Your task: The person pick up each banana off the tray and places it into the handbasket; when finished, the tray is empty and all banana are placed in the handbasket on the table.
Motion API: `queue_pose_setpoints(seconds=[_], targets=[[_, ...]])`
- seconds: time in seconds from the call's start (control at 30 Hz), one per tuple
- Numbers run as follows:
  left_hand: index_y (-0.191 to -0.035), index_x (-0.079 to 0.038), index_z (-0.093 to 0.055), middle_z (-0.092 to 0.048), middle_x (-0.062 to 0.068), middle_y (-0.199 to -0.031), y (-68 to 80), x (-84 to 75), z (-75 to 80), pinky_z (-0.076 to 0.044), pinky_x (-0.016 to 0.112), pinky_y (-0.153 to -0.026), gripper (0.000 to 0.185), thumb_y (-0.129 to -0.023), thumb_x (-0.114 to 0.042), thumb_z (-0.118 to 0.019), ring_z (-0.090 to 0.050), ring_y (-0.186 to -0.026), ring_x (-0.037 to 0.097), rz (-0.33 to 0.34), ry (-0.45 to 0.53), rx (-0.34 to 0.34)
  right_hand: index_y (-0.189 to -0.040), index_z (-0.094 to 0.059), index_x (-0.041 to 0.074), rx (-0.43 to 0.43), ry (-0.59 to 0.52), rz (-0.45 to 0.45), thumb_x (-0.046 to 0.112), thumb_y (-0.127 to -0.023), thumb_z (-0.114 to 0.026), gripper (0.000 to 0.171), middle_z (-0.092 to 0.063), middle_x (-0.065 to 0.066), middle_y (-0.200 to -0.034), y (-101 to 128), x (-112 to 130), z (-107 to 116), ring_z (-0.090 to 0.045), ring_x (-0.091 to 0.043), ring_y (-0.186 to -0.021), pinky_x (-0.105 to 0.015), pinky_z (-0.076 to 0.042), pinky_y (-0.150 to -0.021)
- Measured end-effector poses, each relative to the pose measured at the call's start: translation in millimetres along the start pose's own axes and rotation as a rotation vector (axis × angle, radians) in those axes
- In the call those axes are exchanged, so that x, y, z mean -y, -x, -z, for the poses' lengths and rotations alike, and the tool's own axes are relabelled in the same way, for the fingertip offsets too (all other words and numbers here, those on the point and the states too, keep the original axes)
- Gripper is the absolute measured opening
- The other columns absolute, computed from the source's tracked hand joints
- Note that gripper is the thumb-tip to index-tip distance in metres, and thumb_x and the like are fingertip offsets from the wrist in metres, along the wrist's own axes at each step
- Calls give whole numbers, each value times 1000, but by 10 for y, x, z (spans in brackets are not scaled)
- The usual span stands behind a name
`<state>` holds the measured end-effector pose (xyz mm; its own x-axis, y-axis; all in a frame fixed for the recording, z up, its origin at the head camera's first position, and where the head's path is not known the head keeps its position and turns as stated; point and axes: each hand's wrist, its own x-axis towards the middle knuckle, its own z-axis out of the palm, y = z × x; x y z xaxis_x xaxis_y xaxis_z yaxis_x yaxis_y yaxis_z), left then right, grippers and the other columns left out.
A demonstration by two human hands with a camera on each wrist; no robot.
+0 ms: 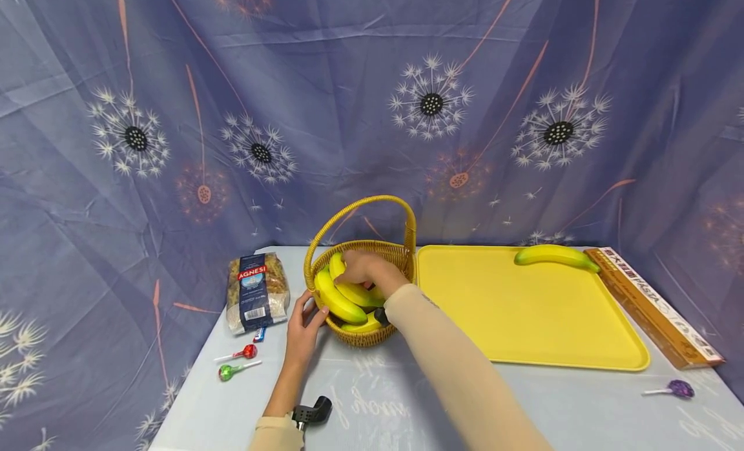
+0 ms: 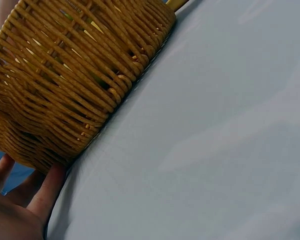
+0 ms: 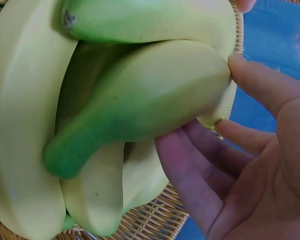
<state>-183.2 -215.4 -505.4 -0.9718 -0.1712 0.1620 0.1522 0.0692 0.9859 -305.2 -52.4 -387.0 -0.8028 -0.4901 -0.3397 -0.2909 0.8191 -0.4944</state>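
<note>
A yellow wicker basket [image 1: 363, 338] with a tall arched handle holds several yellow bananas [image 1: 340, 302] with green ends. My right hand [image 1: 369, 269] reaches down into it from above. In the right wrist view, that hand [image 3: 260, 145] has its fingertips on both sides of one banana's end [image 3: 155, 95], pinching it among the others. My left hand [image 1: 303, 331] lies against the basket's near left side, the thumb by the rim. Its fingers [image 2: 47, 192] touch the woven wall [image 2: 75, 75] low down in the left wrist view.
Right of the basket lies a yellow tray [image 1: 523, 315], with one banana [image 1: 555, 256] across its far edge. A long pasta box [image 1: 657, 312] rests beside it, a purple lollipop [image 1: 680, 389] nearer. At left are an Agnesi pasta bag [image 1: 256, 293] and red [image 1: 248, 351] and green [image 1: 225, 373] lollipops.
</note>
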Motion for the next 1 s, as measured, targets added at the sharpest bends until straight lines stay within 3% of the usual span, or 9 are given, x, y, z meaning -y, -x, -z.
queue_pose_setpoints(seconds=[0.1, 0.17, 0.27, 0.4, 0.5, 0.57, 0.8, 1.0], targets=[[-142, -11, -44, -31, 5, -151, 40, -135, -11, -51, 25, -88, 52, -94, -19, -64, -37, -133, 30, 21, 1, 17, -150, -35, 14, 6, -24, 11, 43, -92, -63, 71, -47, -5, -140, 24, -20, 21, -63, -20, -77, -34, -57, -64], [-142, -10, -44, -31, 5, -152, 43, -140, -16, -51, 24, -87, 52, -95, -19, -63, -37, -133, 30, 19, -1, 15, -149, -35, 14, 0, -33, 34, 45, -93, -60, 69, -45, -6, -142, 56, -39, 61, -63, -21, -83, -35, -56, -70], [-143, -9, -43, -31, 6, -152, 48, -136, -24, -52, 24, -87, 53, -95, -19, -63, -36, -133, 32, 15, 1, 14, -148, -39, 14, -48, 21, 93, 48, -95, -56, 65, -45, -5, -144, 109, -109, 152, -58, -25, -108, -40, -51, -88], [-143, -9, -44, -31, 8, -152, 42, -69, -17, -51, 24, -87, 54, -94, -20, -64, -35, -133, 34, 8, 7, 12, -144, -45, 15, -105, 36, 163, 48, -96, -53, 59, -56, -6, -132, 208, -318, 301, -59, -29, -108, -43, -51, -87], [-142, -13, -45, -31, 5, -152, 13, 40, 6, -51, 23, -87, 53, -94, -22, -65, -36, -133, 32, 13, 5, -4, -141, -49, 13, -138, -3, 211, 43, -97, -54, 53, -63, -6, -119, 310, -527, 418, -64, -25, -93, -38, -54, -77], [-141, -17, -47, -32, 2, -151, -15, 121, 25, -52, 24, -87, 52, -93, -23, -66, -37, -133, 29, 12, 5, -21, -138, -52, 12, -174, 8, 244, 41, -98, -54, 50, -63, -4, -116, 379, -685, 487, -63, -18, -95, -35, -53, -79], [-139, -21, -48, -35, -2, -149, -56, 170, 33, -52, 23, -87, 49, -94, -26, -65, -39, -131, 26, -27, -15, -35, -135, -54, 9, -195, -107, 269, 30, -98, -57, 42, -64, -8, -100, 693, -1303, 654, -64, -19, -72, -35, -57, -60], [-140, -19, -48, -34, -1, -150, -52, 176, 5, -50, 22, -88, 50, -93, -26, -66, -39, -132, 27, -23, -18, -23, -129, -59, 13, -328, -70, 222, 37, -95, -60, 41, -64, -4, -109, 957, -2000, 702, -63, -17, -86, -36, -56, -70]])
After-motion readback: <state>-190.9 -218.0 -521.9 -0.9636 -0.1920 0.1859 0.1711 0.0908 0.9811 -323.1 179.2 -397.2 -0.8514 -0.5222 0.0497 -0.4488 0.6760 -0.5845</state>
